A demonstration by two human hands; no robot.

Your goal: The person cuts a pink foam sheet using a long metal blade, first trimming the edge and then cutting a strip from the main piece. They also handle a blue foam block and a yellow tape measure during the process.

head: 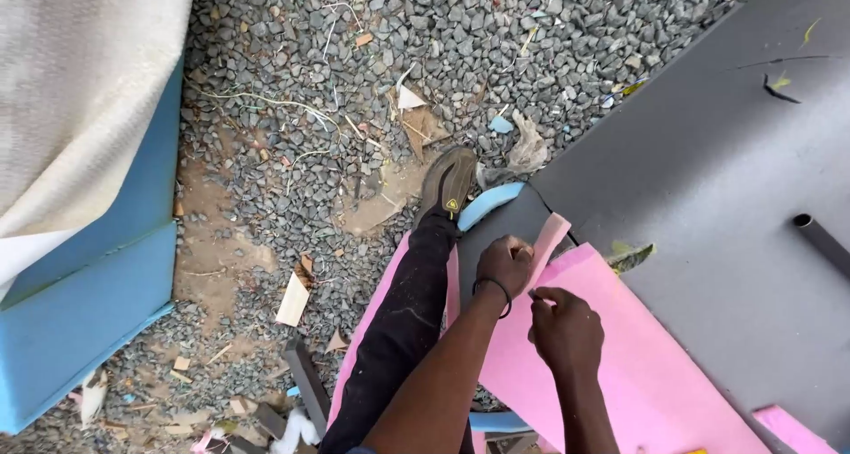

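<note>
A pink foam sheet (620,357) lies on a grey table top (726,188), hanging over its near corner. My left hand (505,264), with a black band on its wrist, pinches a narrow pink strip (551,237) that stands up from the sheet's far edge. Just below it, my right hand (565,330) is closed at the sheet's edge; a thin tool may be in its fingers, but I cannot tell. My leg in dark trousers and my brown shoe (449,184) stand on the gravel beside the table.
Grey gravel (354,82) with wood and foam scraps covers the ground. A blue foam block (88,312) under a white cloth (80,82) stands at the left. A light blue foam piece (490,202) lies by the table corner. A dark tube (819,242) rests on the table at the right.
</note>
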